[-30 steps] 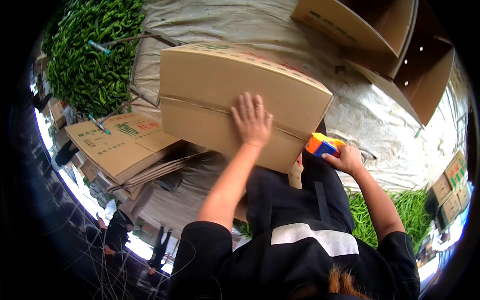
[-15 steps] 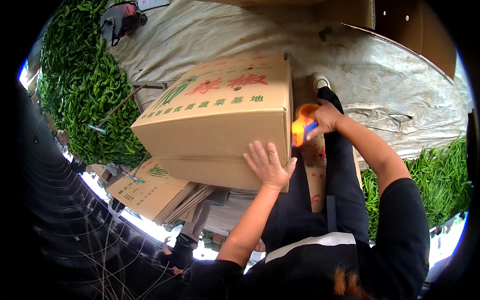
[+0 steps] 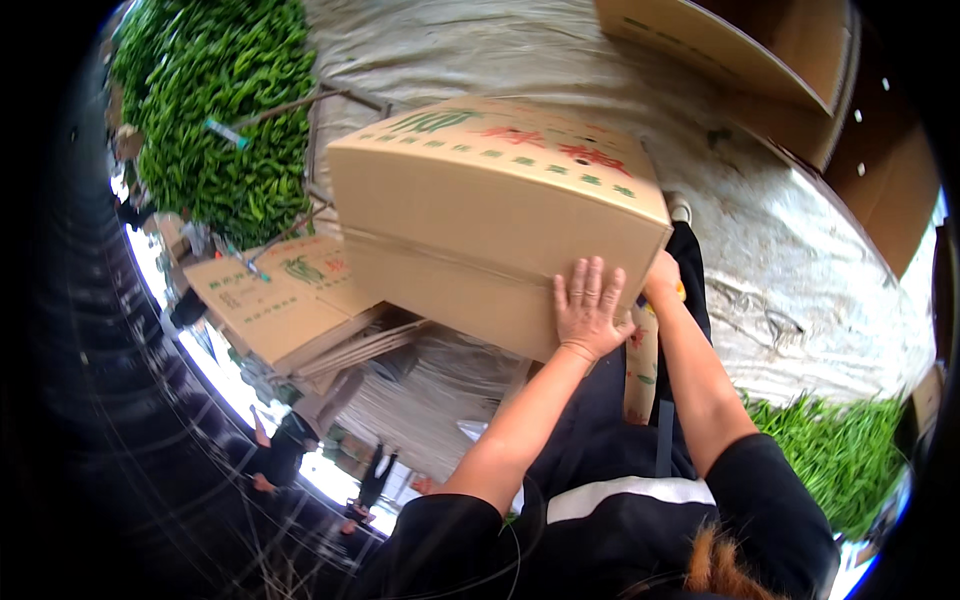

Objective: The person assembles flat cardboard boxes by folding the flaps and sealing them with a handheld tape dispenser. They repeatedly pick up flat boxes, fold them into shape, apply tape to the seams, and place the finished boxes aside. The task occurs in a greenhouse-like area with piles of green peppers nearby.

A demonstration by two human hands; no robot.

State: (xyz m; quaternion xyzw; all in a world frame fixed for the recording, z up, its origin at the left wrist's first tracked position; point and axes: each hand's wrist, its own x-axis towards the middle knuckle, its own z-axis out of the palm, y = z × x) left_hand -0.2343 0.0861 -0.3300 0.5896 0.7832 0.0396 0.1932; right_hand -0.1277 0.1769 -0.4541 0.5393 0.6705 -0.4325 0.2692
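Note:
A closed cardboard box (image 3: 450, 235) with green and red print on its top stands before me, tilted in the view. My left hand (image 3: 590, 315) lies flat on the side nearest me, close to the right corner, fingers spread. At that right corner my right hand (image 3: 662, 278) is closed around an orange and blue tape dispenser (image 3: 681, 292). Only a small orange-yellow bit of the dispenser shows; the hand and box hide the rest. Whether the tape touches the box cannot be seen.
Flattened cartons (image 3: 290, 300) lie stacked to the left, by a metal frame (image 3: 350, 95). Heaps of green peppers (image 3: 215, 110) lie far left and at right (image 3: 835, 455). Open boxes (image 3: 745, 60) stand at the far right on a pale ground sheet (image 3: 760, 270). People (image 3: 285, 450) are beyond, lower left.
The view has swung, shifting the box rightward in it. My right hand with the tape dispenser has come in against the box's right corner. My left hand stays flat on the box.

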